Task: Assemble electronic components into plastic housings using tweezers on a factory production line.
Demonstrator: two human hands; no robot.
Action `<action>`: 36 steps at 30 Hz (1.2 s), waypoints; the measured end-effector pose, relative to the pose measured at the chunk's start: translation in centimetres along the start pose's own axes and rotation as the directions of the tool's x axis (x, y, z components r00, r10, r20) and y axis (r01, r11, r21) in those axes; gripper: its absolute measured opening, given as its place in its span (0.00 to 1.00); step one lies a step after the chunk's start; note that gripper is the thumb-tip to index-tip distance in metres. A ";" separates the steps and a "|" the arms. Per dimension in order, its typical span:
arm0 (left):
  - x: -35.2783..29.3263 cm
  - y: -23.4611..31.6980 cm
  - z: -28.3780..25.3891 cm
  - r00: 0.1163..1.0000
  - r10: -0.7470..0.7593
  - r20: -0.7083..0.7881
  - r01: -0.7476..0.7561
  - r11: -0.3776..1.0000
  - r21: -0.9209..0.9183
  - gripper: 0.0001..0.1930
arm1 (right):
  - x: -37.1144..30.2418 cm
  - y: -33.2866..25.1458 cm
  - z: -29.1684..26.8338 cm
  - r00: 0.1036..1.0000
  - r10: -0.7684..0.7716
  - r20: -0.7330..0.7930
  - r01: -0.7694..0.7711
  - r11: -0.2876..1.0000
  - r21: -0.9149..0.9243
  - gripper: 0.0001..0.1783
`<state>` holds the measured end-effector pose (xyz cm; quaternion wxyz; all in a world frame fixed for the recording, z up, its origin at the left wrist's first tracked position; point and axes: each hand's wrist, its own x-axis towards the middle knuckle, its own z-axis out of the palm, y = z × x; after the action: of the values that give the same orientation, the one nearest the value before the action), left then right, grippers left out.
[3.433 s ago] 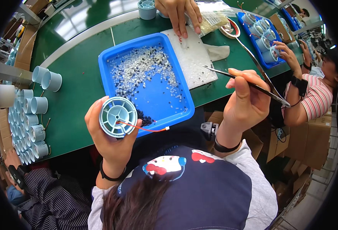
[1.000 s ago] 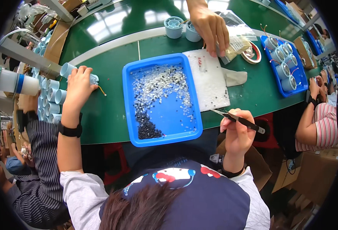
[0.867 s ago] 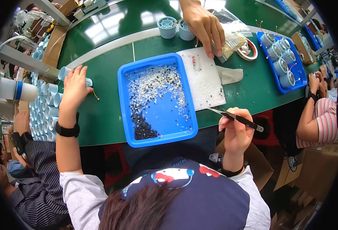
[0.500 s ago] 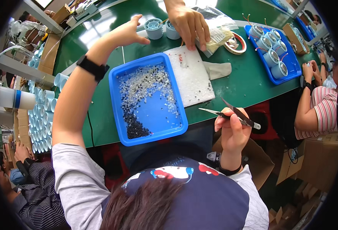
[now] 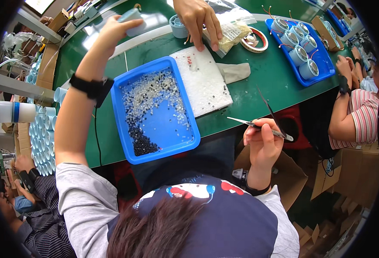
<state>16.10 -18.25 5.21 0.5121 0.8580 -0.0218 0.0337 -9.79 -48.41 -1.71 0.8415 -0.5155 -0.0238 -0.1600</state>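
Note:
At the upper left, my left hand is closed around a light-blue cylindrical cup with a small wire on top, lifted over the far side of the green table. My right hand holds black-and-silver tweezers, their tips spread and pointing away from me. Between my arms lies a blue tray with many tiny clear and black ring-like pieces. A white foam pad adjoins its right side, a few dark bits and red marks on it. Another person's hand reaches down at the pad's far edge.
Beside that hand stands another light-blue cup. A plastic bag, a tape roll and a grey cloth piece lie behind the pad. A second blue tray carries several wired cups. Stacked cups fill the left.
My left hand, earlier spread beside two cups, has taken one and carried it up and left. The view has shifted slightly; my right hand keeps the tweezers in about the same place.

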 end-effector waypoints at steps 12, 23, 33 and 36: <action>-22.5 3.7 -2.4 0.905 0.335 -0.263 -0.417 0.825 -0.382 0.34 | 2.1 0.0 5.3 0.984 -0.101 0.146 0.116 0.988 -0.098 0.17; -25.4 0.2 1.3 0.818 0.534 -0.214 -0.552 0.833 -0.034 0.40 | 2.3 -0.9 12.8 0.782 -0.367 0.503 0.467 0.880 -0.083 0.13; -26.5 -0.8 1.3 0.781 0.534 -0.324 -0.579 0.813 -0.053 0.41 | 1.1 -0.9 14.5 0.525 -0.281 0.803 0.613 0.780 -0.127 0.11; -26.6 -0.9 1.4 0.763 0.555 -0.332 -0.599 0.800 -0.039 0.41 | 0.6 -0.4 15.2 0.572 -0.332 0.750 0.625 0.768 -0.137 0.09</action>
<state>-10.26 -19.02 1.65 0.5336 0.7547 -0.2087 0.3197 -7.44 -35.48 5.86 0.5719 -0.6648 -0.4435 -0.1849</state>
